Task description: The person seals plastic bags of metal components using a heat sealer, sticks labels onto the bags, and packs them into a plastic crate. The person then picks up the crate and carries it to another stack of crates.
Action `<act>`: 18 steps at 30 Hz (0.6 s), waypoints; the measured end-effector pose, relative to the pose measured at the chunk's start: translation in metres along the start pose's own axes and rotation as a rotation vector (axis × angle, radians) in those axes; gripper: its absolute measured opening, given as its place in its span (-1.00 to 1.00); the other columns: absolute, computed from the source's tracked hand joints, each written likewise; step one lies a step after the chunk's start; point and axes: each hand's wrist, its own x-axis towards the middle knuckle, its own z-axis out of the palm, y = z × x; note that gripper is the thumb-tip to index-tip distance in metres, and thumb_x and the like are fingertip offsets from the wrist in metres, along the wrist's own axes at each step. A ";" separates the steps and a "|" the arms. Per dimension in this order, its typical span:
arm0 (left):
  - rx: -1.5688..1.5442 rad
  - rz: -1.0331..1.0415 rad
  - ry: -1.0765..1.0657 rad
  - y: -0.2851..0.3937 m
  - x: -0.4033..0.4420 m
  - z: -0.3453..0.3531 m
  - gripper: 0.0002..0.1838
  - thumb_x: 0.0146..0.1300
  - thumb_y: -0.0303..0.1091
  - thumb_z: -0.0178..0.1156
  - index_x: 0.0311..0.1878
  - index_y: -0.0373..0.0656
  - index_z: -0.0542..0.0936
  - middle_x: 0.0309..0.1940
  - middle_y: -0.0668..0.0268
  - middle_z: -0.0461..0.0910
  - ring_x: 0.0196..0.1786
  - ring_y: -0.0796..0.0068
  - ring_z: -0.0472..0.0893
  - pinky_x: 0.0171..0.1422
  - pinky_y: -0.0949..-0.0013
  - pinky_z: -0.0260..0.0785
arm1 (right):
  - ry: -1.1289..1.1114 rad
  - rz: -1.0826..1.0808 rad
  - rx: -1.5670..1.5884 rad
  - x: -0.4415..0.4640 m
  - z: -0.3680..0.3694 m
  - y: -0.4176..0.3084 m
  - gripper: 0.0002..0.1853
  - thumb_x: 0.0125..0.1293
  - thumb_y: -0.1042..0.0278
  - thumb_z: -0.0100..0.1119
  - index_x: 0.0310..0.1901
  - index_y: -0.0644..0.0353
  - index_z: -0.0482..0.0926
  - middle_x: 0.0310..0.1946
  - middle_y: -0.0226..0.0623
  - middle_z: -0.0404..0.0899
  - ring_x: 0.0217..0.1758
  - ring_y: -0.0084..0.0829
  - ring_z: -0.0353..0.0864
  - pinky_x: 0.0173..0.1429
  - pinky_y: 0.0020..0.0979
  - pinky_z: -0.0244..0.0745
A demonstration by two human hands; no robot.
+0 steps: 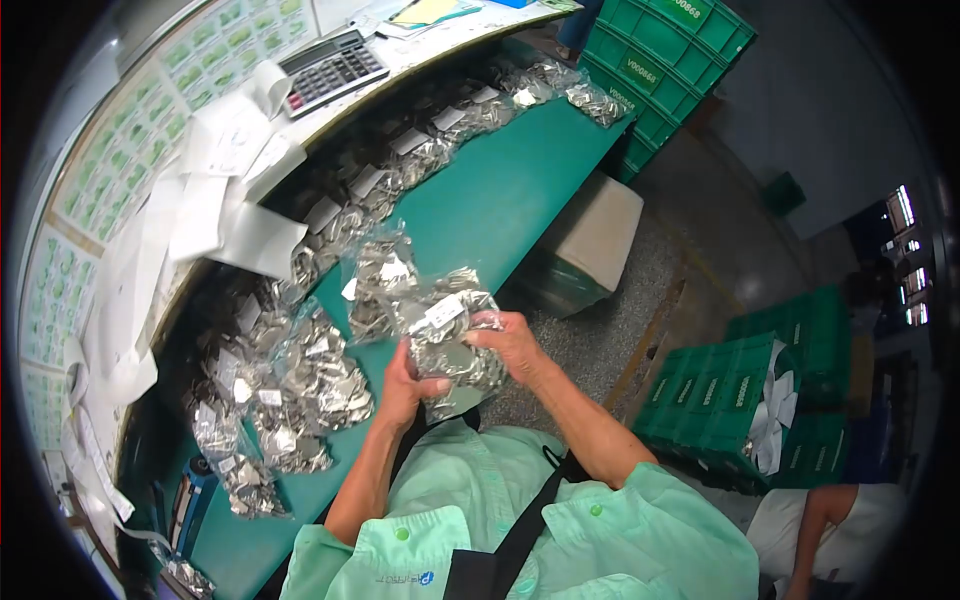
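Both hands hold one clear plastic bag of silvery metal parts (pixel 455 350) with a small white label, in front of my body at the table's edge. My left hand (pixel 408 385) grips its lower left side, thumb across the front. On the right side, my right hand (pixel 508 345) has its fingers closed on the plastic. Just beyond lies another bag of metal parts (pixel 378 280) on the green tabletop (pixel 500 185), close to the held bag. To the left sit several more labelled bags (pixel 315 375). The exact kind of metal part cannot be made out.
A row of similar bags (pixel 430 155) runs along the table's back under a shelf with a calculator (pixel 332 72) and hanging papers (pixel 225 190). Green crates (pixel 660 70) stand beyond the table; more crates (pixel 705 395) are at right. Another person's arm (pixel 825 525) shows lower right.
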 end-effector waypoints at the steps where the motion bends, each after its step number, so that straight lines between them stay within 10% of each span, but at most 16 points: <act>1: 0.005 0.000 -0.051 -0.003 0.029 0.010 -0.05 -0.19 -0.72 0.39 0.39 -0.22 0.27 0.19 0.24 0.51 0.26 0.30 0.52 0.41 0.25 0.33 | 0.033 -0.018 -0.013 0.011 -0.020 -0.014 -0.75 0.20 0.44 0.35 -0.10 0.35 0.65 -0.20 -0.33 0.69 -0.18 -0.56 0.63 -0.01 -0.46 0.56; 18: -0.127 -0.148 -0.008 -0.056 0.475 0.204 -0.07 -0.03 -0.81 0.26 0.48 -0.20 0.18 0.23 0.16 0.50 0.26 0.28 0.50 0.38 0.28 0.36 | 0.152 0.073 -0.243 0.303 -0.365 -0.206 -0.80 0.25 0.53 0.28 -0.09 0.31 0.66 -0.22 -0.30 0.70 -0.21 -0.48 0.65 -0.05 -0.41 0.57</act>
